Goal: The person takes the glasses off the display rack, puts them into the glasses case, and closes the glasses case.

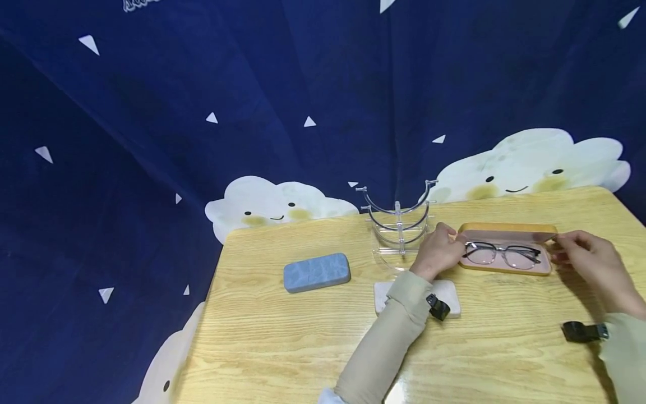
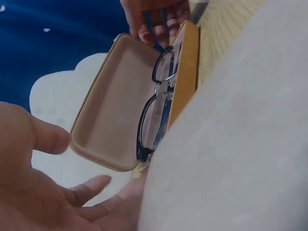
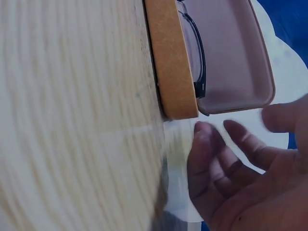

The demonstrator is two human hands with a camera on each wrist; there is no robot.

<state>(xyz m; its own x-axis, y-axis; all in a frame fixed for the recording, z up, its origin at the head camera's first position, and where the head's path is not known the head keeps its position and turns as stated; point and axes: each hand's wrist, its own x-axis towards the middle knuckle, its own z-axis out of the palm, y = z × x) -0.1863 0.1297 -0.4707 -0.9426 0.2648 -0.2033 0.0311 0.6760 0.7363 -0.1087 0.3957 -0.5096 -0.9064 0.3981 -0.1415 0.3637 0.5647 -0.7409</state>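
An orange-yellow glasses case [image 1: 504, 271] with a pale pink lining stands with its lid raised at the table's right side. A pair of eyeglasses [image 1: 520, 258] with dark upper rims and clear lower rims lies inside it. My left hand [image 1: 438, 251] is at the case's left end; in the left wrist view its thumb touches the lid [image 2: 110, 101] at a corner, the other fingers spread apart. My right hand [image 1: 595, 266] is at the right end. In the right wrist view, its thumb is near the lid's corner and its loosely bent fingers are below, not gripping the case.
A clear display stand [image 1: 398, 230] with curved arms rises behind my left hand. Under my left forearm lies a whitish case [image 1: 446, 294], partly covered by the sleeve. A blue case [image 1: 317, 272] rests farther left on the wooden table [image 1: 272, 348]. A dark blue curtain [image 1: 303, 84] hangs behind.
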